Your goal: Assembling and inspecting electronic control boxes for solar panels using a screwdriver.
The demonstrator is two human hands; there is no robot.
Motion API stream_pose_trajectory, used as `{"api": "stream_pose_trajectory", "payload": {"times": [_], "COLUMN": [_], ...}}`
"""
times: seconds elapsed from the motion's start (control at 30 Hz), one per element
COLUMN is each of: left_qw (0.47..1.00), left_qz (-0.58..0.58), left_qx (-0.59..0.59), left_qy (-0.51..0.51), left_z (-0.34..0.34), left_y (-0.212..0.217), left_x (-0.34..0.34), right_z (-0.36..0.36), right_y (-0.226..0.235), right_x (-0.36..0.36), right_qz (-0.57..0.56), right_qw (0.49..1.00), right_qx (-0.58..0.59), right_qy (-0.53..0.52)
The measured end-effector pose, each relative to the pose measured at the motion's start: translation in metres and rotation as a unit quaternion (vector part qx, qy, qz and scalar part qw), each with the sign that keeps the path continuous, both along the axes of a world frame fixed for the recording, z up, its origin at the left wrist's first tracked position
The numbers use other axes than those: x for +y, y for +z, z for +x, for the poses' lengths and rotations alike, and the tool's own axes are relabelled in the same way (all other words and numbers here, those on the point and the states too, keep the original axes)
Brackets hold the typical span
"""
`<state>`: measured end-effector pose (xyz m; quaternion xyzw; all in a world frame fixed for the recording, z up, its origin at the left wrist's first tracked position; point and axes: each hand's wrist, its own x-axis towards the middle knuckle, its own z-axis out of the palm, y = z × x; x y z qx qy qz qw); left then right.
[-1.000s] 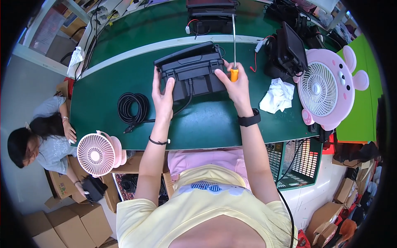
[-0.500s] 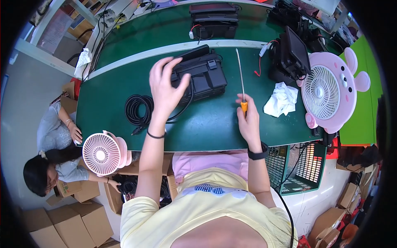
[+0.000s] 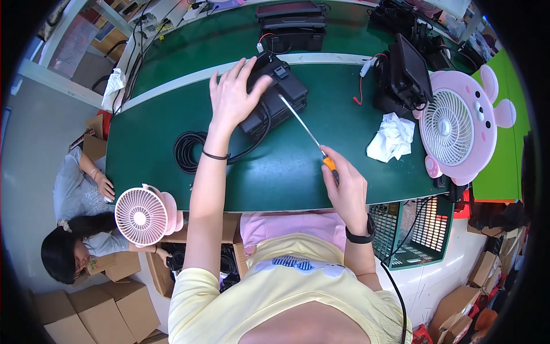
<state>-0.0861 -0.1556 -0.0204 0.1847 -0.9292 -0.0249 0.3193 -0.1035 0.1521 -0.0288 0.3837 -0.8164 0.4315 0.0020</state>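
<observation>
A black box-shaped device point(image 3: 290, 87) with a latch lies tilted on the green table, a thick black cable running from it to a coil point(image 3: 186, 153). Over its left part is my left hand point(image 3: 236, 94), fingers spread and thumb apart; it seems to touch the case, and it hides part of it. My right hand point(image 3: 348, 186) is closed around the orange handle of a screwdriver point(image 3: 306, 129). The long metal shaft points up and left, its tip at or just over the device's right side; contact cannot be told.
A pink fan point(image 3: 455, 123) and crumpled white tissue point(image 3: 391, 137) are at right, beside another black device point(image 3: 404, 74). More black units point(image 3: 291, 28) stand at the back. A small pink fan point(image 3: 143, 215) is at the left edge; a co-worker point(image 3: 86, 229) reaches into a carton below.
My left hand has moved up onto the device, which has turned and shifted slightly left. The screwdriver has swung from nearly upright to leaning left, its tip now at the device.
</observation>
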Motion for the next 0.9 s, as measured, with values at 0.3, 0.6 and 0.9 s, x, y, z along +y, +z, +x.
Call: {"api": "stream_pose_trajectory", "payload": {"times": [0.3,0.6,0.9], "left_qw": [0.993,0.992,0.989], "left_qz": [0.02,0.041,0.039], "left_qx": [0.039,0.072,0.074], "left_qy": [0.112,0.091,0.121], "left_z": [0.005,0.008,0.006], "left_y": [-0.01,-0.01,-0.008], "left_x": [0.003,0.0,0.006], "right_z": [0.0,0.008,0.011], "right_y": [-0.008,-0.007,0.001], "right_x": [-0.03,-0.035,-0.027], "right_qz": [0.039,0.027,-0.004], "right_qw": [0.988,0.997,0.998], "right_qx": [0.152,0.065,-0.002], "right_qy": [0.007,0.04,0.07]}}
